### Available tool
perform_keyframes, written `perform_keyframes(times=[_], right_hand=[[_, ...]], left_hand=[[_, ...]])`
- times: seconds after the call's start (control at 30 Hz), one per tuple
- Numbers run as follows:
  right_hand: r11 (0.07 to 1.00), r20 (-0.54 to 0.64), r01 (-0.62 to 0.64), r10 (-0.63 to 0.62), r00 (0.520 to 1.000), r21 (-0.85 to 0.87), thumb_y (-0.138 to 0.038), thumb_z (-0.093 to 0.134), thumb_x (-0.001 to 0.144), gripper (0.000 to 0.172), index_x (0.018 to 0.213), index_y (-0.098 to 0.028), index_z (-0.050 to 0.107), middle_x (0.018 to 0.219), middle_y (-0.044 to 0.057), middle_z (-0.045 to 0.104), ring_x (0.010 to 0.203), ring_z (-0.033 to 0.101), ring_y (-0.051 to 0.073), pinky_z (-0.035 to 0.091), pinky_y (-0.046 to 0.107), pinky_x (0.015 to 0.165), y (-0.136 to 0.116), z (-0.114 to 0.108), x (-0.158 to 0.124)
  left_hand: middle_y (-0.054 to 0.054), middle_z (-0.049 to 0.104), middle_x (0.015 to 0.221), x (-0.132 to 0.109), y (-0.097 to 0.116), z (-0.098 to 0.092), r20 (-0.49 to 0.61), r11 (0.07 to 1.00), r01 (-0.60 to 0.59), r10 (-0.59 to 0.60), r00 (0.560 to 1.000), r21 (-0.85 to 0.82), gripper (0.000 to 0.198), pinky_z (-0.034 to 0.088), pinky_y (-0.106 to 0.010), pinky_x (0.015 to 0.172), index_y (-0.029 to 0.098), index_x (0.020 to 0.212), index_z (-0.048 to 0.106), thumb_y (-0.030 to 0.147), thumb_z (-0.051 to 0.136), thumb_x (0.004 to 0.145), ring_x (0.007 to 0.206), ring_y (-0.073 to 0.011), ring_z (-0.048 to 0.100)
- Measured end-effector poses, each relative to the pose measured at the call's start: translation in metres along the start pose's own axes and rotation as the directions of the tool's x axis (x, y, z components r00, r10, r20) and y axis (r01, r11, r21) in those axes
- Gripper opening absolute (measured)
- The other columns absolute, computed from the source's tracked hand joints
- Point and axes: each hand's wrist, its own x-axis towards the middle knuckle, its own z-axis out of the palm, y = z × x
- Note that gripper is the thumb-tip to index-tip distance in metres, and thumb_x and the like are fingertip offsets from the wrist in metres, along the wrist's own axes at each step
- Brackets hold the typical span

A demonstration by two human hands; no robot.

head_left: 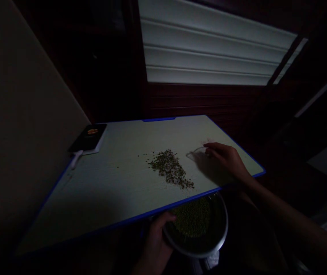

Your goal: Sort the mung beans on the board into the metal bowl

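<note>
My right hand (223,152) is pinched around a spoon (195,150), its thin end reaching left just over the board; the dim light blurs its outline. Left of it, a loose pile of small green beans (169,168), probably mung beans, is scattered on the pale, blue-edged tabletop (129,141). Below the near edge of the tabletop, my left hand (159,238) grips the rim of a round metal pot (223,233), thumb over the inside. More green beans (195,217) lie in the pot, whose far side is partly under the tabletop.
At the far left corner lies a dark flat tablet-like device (87,141) with a white edge and a small pale handle-like piece (76,158) beside it. A wall (23,114) rises close on the left. Behind the tabletop stands dark red wooden furniture (195,99) with pale slatted panels.
</note>
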Motion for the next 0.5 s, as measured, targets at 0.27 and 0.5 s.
perform_keyframes(times=[0.27, 0.5], right_hand=[[0.992, 0.190, 0.004, -0.027, 0.981, 0.122, -0.044, 0.069, 0.103, 0.031, 0.121, -0.018, 0.071, 0.119, 0.007, 0.075, 0.104, 0.074, 0.019, 0.064, 0.042, 0.094, -0.030, 0.037, -0.051], [0.990, 0.141, -0.018, -0.002, 0.990, 0.141, -0.041, 0.071, 0.103, 0.027, 0.117, -0.019, 0.073, 0.113, 0.005, 0.077, 0.099, 0.075, 0.017, 0.064, 0.040, 0.094, -0.032, 0.054, -0.039]], left_hand=[[-0.016, 0.081, 0.096, -0.001, 0.001, -0.004, -0.020, 0.999, 0.041, -0.042, 0.999, -0.017, 0.011, 0.066, -0.032, 0.075, 0.005, 0.081, 0.079, 0.004, 0.079, 0.070, 0.091, -0.0296, 0.079], [-0.014, 0.081, 0.085, -0.005, 0.003, -0.004, -0.121, 0.995, 0.099, -0.098, 0.988, 0.002, 0.028, 0.068, -0.040, 0.082, 0.013, 0.065, 0.079, 0.014, 0.094, 0.041, 0.085, -0.0333, 0.078]])
